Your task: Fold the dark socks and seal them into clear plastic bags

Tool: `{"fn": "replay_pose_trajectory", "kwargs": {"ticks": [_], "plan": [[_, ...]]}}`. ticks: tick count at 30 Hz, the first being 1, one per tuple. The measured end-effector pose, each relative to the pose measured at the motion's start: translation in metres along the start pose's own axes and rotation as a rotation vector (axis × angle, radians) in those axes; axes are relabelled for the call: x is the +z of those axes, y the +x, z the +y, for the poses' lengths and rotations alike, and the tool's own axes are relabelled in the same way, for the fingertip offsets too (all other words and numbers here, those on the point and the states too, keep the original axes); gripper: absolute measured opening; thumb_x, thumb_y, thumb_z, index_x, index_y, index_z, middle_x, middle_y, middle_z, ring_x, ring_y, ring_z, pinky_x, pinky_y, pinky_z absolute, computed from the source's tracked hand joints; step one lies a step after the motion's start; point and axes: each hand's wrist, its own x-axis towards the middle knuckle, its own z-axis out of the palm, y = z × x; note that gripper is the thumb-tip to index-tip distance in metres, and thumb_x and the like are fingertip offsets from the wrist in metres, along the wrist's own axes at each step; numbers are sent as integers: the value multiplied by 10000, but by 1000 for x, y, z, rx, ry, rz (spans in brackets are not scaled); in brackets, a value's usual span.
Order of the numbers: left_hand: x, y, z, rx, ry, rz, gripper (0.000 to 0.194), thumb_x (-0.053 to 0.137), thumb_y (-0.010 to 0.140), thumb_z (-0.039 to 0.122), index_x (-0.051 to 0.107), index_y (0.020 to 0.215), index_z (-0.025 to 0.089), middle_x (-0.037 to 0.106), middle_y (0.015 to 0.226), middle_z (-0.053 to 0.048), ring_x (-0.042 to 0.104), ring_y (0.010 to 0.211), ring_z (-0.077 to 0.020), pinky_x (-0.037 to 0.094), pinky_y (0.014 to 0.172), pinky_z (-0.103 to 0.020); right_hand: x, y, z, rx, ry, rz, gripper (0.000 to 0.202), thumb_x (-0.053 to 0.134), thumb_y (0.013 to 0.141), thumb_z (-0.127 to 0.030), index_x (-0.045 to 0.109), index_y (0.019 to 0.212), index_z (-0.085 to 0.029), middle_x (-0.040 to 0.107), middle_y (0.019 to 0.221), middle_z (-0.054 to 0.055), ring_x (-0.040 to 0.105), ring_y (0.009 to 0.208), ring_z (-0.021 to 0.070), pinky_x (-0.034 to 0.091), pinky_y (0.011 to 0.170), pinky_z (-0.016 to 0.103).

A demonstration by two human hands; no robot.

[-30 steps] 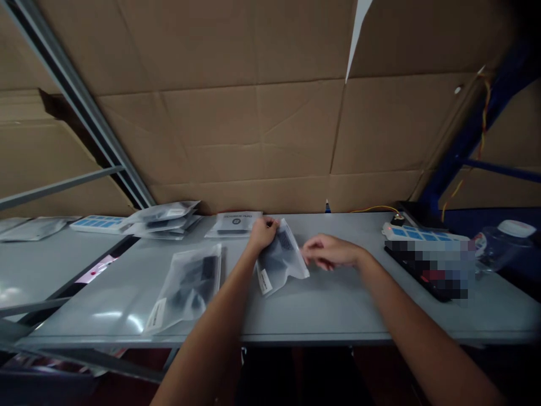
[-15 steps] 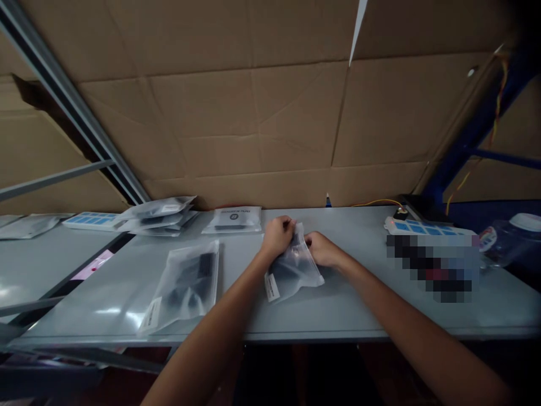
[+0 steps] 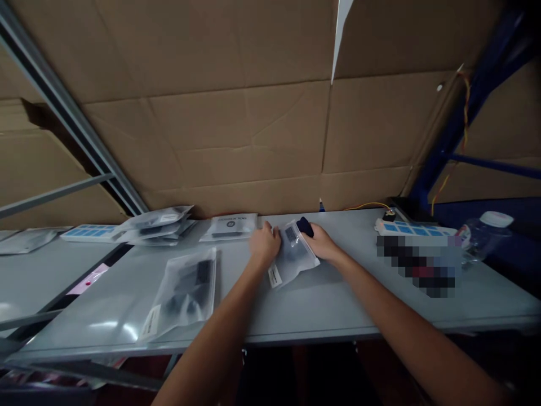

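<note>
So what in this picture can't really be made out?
- Head view: the thing by the white power strip is pixelated out.
- The contents of the small bag held by the left hand and right hand show only as a dark blur; its label is too small to read.
- The dark object at the right fingertips is partly covered by them.
- The water bottle is dim at the right.

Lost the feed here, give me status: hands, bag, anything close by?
Left hand holding small plastic bag on table. Right hand gripping dark item at bag's far end. Larger bag lies left, apart.
</note>
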Motion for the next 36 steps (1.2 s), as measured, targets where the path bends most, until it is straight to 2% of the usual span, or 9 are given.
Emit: {"fn": "replay_pose_trajectory", "kwargs": {"ticks": [5,9,14,18,22,25,28,32,36], "plan": [[11,-21,11,173,152,-55,322,400,1059,206,676,1217,155,665,1269,-206,719,1040,-297,538,813,-355,-20,-5,-4,8,-54,53,153,722,760,-287,690,875,-192,738,839,25,664,804,208,537,703,285],[4,-48,1,259,277,-84,355,389,1016,85,675,1219,142,639,1281,-207,682,1108,-318,562,818,-359,-70,-37,-7,60,-80,80,155,686,795,-290,714,896,-176,747,796,55,672,716,214,522,620,288],[-36,-75,-63,275,386,-83,405,398,986,38,638,1294,146,649,1268,-203,701,1032,-294,586,812,-373,-131,-87,21,80,-363,213,216,648,850,-384,717,924,-193,788,967,127,734,887,280,554,766,353],[-67,-77,-111,288,422,-42,454,407,951,5,619,1327,145,666,1249,-192,691,1048,-287,594,823,-375,-143,-113,43,48,-747,383,464,654,868,-496,639,1187,-160,755,1136,192,724,1023,357,536,853,429],[-84,-79,-114,343,397,18,388,430,1001,83,640,1321,150,693,1227,-183,659,1135,-308,579,936,-436,-138,-126,38,4,-1066,415,406,568,939,-556,651,1083,-186,733,1132,186,706,1025,370,513,834,439],[-82,-98,-90,429,276,37,333,452,1080,294,641,1335,192,699,1289,-136,636,1228,-280,530,1071,-429,-134,-126,19,-35,-1147,433,291,574,949,-484,649,931,-204,740,1065,169,697,1069,360,498,879,423],[-68,-127,-65,538,119,-68,407,518,1060,437,626,1387,222,634,1459,-123,562,1385,-306,475,1161,-469,-120,-121,-9,6,-1100,478,296,568,965,-472,650,1065,-205,762,954,138,729,921,337,484,766,398],[-52,-145,-64,489,148,-195,480,471,1072,413,553,1506,227,497,1618,-145,460,1502,-373,400,1215,-577,-60,-118,-41,-93,-1000,442,241,579,973,-423,644,1112,-238,781,959,112,740,862,305,471,697,365],[-59,-136,-84,444,158,-220,459,454,1062,257,548,1508,203,507,1615,-145,482,1493,-348,409,1211,-558,22,-131,-47,-248,-908,170,212,595,987,-455,680,973,-262,776,1031,142,743,941,350,532,734,447]]}}
